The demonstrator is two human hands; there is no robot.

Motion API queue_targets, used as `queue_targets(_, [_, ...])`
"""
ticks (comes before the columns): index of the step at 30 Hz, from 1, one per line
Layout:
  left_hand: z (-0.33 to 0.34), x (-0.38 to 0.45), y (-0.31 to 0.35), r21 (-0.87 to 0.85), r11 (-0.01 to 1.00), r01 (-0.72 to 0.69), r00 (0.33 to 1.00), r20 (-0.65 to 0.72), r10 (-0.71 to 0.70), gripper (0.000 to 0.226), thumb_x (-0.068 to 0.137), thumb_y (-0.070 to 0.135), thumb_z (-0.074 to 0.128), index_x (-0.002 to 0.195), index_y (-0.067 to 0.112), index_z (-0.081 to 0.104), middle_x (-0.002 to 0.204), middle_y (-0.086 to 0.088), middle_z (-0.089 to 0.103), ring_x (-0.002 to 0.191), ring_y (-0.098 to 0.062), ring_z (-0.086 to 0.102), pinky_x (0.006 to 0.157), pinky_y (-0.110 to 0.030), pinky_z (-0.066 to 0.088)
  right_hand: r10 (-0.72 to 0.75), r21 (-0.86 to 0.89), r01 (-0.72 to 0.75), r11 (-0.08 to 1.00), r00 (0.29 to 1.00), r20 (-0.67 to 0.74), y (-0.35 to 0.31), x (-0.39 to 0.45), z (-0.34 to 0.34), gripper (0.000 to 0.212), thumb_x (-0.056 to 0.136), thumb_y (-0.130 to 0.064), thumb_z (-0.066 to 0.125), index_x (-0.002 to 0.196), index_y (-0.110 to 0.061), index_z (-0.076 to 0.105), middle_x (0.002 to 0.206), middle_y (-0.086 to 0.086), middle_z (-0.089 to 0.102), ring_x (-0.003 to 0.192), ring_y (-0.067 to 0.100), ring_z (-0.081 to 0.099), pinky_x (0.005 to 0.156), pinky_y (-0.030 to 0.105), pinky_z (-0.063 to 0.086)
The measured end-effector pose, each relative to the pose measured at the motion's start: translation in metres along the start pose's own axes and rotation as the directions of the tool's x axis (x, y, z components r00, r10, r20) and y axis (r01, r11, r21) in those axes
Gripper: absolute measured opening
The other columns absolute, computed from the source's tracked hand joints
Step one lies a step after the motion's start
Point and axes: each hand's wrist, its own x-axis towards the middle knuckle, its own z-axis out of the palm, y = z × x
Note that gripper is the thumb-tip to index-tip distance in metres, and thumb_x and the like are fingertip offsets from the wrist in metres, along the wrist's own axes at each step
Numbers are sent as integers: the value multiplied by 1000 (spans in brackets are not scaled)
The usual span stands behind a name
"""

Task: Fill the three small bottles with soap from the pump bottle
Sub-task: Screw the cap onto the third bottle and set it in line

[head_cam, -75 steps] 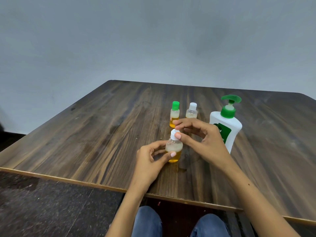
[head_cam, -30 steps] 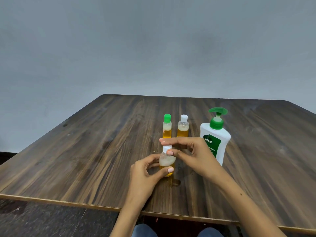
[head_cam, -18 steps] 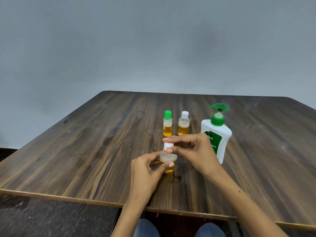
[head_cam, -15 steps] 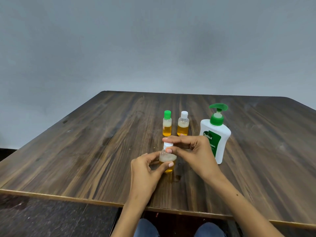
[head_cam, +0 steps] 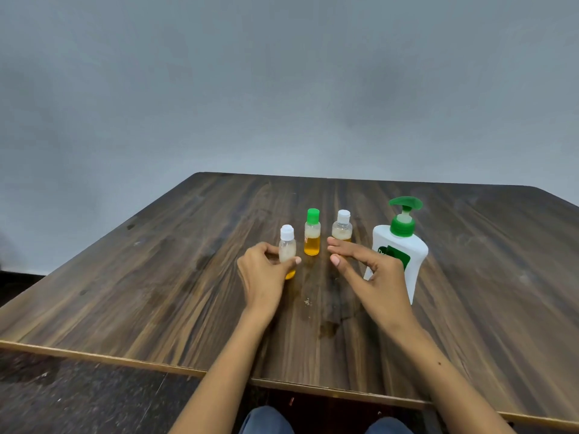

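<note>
Three small clear bottles with amber soap stand in a row on the wooden table point(head_cam: 156, 292). My left hand point(head_cam: 264, 277) grips the leftmost one, a white-capped bottle point(head_cam: 287, 245), upright on the table. A green-capped bottle point(head_cam: 312, 233) stands in the middle and another white-capped bottle point(head_cam: 342, 227) to its right. My right hand point(head_cam: 366, 274) hovers with relaxed fingers and holds nothing, in front of the right small bottle. The white pump bottle point(head_cam: 404, 245) with a green pump stands at the right, partly hidden by my right hand.
A small wet stain point(head_cam: 327, 328) and a few specks lie on the table between my forearms. The table's front edge point(head_cam: 125, 360) runs close to my lap, with dark floor to the left. A plain grey wall stands behind.
My right hand has let go of the white cap and drawn back to the right. My left hand has moved the capped bottle left and back, into line with the other two.
</note>
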Motion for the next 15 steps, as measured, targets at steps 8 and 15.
queue_targets(8, [27, 36, -7, 51, 998, 33, 997, -75, -29, 35, 65, 28, 88, 77, 9, 61, 78, -2, 66, 77, -20, 60, 61, -29, 35, -51, -53, 51, 997, 999, 8, 8, -1, 4, 19, 86, -7, 71, 102, -13, 76, 110, -10, 71, 108, -1, 63, 95, 17, 47])
queue_targets(15, [35, 45, -9, 27, 1000, 5, 995, -101, -3, 36, 65, 25, 89, 79, 8, 60, 76, 1, 62, 73, -16, 55, 63, -30, 36, -78, -76, 79, 994, 997, 20, 14, -4, 4, 20, 85, -6, 71, 101, -16, 76, 109, -12, 72, 107, 0, 64, 93, 17, 48])
